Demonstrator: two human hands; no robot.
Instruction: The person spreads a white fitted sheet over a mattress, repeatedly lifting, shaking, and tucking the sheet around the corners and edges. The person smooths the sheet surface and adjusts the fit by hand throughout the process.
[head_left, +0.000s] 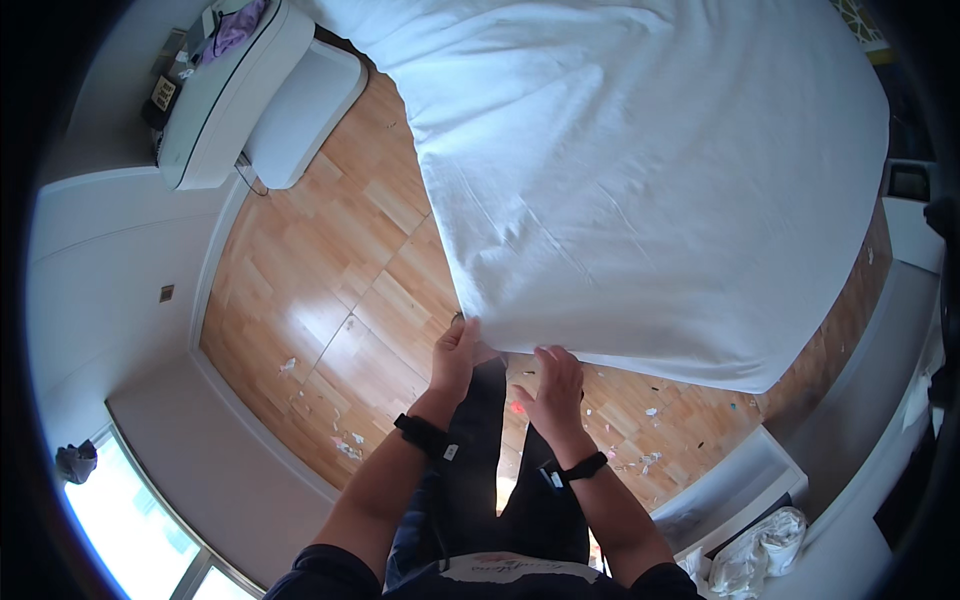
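A white sheet (637, 195) covers the bed before me, lightly creased across its top. At the near left corner, my left hand (452, 364) pinches the sheet's edge between thumb and fingers. Just to its right, my right hand (553, 390) lies along the near edge with its thumb apart from its fingers. Those fingertips touch the sheet or hover close to it; whether they grip any cloth is hidden. Both wrists wear black bands.
Wood-look flooring (360, 277) bears scattered scraps of paper. Up left stands a white desk (240, 97) beside a pale rounded panel (307, 112). At lower right are an open white drawer or box (735, 487) and a bundle of white cloth (761, 551). A window (135, 517) is lower left.
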